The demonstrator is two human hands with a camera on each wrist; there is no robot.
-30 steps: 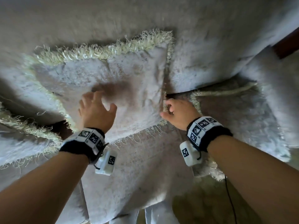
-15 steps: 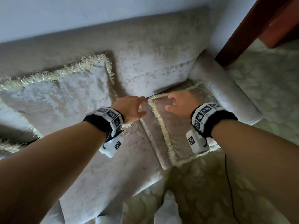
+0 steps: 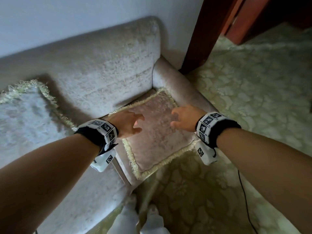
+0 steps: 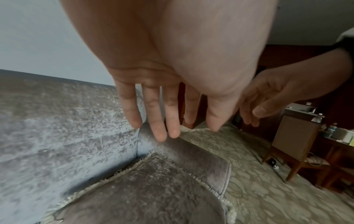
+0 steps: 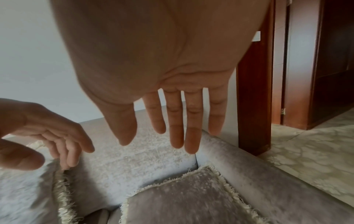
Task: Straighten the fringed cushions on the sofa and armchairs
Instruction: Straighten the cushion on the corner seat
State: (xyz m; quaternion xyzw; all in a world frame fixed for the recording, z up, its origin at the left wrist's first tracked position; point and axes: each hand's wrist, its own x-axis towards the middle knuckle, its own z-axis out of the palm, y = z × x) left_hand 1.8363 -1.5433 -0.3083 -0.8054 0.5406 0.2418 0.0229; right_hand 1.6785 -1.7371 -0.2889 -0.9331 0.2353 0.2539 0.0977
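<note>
Hands [image 3: 156,123] over flat cushion [image 3: 157,141]; second cushion [image 3: 25,115] cropped, blurred.

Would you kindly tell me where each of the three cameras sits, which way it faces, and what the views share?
Head: worn on the head, looking forward and down at the flat fringed beige velvet cushion beside the sofa arm; both forearms, left hand and right hand show.
Left wrist: under the left palm, looking along spread fingers toward the arm; the right hand shows.
Right wrist: under the right palm, facing the dark wooden door frame; the left hand shows.
Shared: all three show that cushion.
</note>
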